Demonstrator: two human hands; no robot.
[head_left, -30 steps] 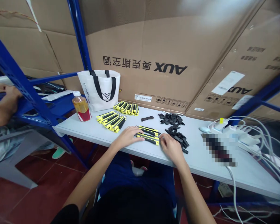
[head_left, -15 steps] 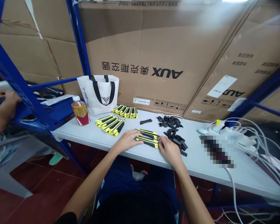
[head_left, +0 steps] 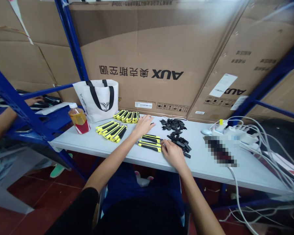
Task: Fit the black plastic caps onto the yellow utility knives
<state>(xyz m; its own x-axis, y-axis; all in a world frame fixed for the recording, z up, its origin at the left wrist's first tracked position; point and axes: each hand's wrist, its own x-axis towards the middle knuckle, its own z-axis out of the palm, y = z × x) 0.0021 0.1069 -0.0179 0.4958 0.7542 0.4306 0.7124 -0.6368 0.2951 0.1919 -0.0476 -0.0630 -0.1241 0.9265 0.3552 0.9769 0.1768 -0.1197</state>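
Note:
Three yellow-and-black utility knives (head_left: 150, 143) lie side by side on the white table (head_left: 93, 143) in front of me. My right hand (head_left: 171, 154) rests at their right end, its fingers curled on the end of the nearest knife. My left hand (head_left: 144, 124) is stretched forward past the knives, fingers spread flat on the table. It lies between a row of knives (head_left: 127, 116) and a heap of small black plastic parts (head_left: 177, 135). Another bunch of knives (head_left: 111, 128) lies to the left.
A drink bottle (head_left: 78, 118) and a white tote bag (head_left: 100, 98) stand at the table's left. A power strip with white cables (head_left: 237, 133) fills the right. Big cardboard boxes (head_left: 147, 58) wall the back. Another person's arm (head_left: 0, 122) reaches into the blue rack (head_left: 22, 111) on the left.
My left hand has left the left end of the three knives and reached forward over the table. My right hand stayed at their right end. The view shifted a little to the right.

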